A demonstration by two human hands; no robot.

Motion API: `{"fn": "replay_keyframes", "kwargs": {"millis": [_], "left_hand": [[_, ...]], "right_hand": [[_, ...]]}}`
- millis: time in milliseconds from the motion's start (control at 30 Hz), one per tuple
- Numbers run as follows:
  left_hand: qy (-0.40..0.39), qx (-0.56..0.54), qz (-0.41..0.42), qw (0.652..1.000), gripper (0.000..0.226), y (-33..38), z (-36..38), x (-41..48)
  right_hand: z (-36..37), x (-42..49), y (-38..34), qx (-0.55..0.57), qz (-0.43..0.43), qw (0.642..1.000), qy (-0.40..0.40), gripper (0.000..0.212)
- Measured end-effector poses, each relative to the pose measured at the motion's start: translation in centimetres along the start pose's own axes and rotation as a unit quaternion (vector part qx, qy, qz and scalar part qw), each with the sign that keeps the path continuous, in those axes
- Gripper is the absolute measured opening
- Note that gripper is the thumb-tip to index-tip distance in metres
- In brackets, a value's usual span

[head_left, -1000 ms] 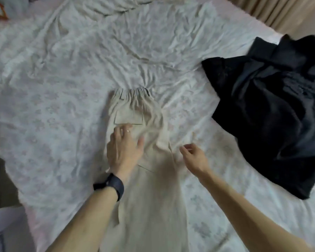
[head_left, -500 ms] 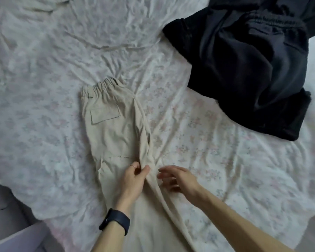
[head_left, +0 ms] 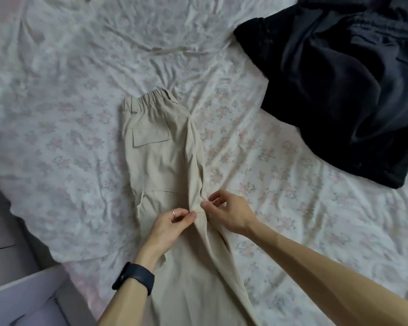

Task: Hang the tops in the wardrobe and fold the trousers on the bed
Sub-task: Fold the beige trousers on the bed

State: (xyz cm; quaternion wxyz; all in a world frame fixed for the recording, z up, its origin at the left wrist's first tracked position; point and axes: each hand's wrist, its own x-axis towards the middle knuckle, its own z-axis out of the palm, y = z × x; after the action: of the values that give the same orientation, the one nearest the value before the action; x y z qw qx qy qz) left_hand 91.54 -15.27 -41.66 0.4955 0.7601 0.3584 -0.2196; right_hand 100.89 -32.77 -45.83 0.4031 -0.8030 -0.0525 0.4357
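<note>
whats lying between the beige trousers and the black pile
Nothing but bare, creased floral sheet lies between the beige trousers and the black pile, as the head view shows.

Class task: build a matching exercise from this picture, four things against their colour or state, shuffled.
Things:
1 trousers
2 clothes heap
3 sheet
4 wristband

States:
a floral, creased
b black, crumpled
c strapped round a wrist
d beige, pinched by the left hand and right hand

Pairs: 1-d; 2-b; 3-a; 4-c
</note>
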Motion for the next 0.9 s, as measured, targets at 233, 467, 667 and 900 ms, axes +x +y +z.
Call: {"fn": "replay_keyframes", "kwargs": {"millis": [233, 467, 667, 900], "left_hand": [[-0.006, 0.063, 0.032, 0.998, 0.019, 0.5, 0.8, 0.6], [0.066, 0.112, 0.033, 0.991, 0.028, -0.5, 1.6, 0.7], [0.046, 0.069, 0.038, 0.996, 0.025, -0.1, 2.6, 0.1], [0.043, 0.185, 0.030, 0.981, 0.043, -0.6, 1.9, 1.5]], "right_hand": [[-0.6, 2.5, -0.8, -0.024, -0.046, 0.992, 0.117, 0.039], [-5.8, 3.9, 1.9, -0.030, -0.020, 0.969, 0.245, 0.011], [-3.5, 1.7, -0.7, 0.159, 0.057, 0.985, 0.039, 0.032], [-3.2, 4.6, -2.3, 0.379, 0.164, 0.904, 0.115, 0.021]]}}
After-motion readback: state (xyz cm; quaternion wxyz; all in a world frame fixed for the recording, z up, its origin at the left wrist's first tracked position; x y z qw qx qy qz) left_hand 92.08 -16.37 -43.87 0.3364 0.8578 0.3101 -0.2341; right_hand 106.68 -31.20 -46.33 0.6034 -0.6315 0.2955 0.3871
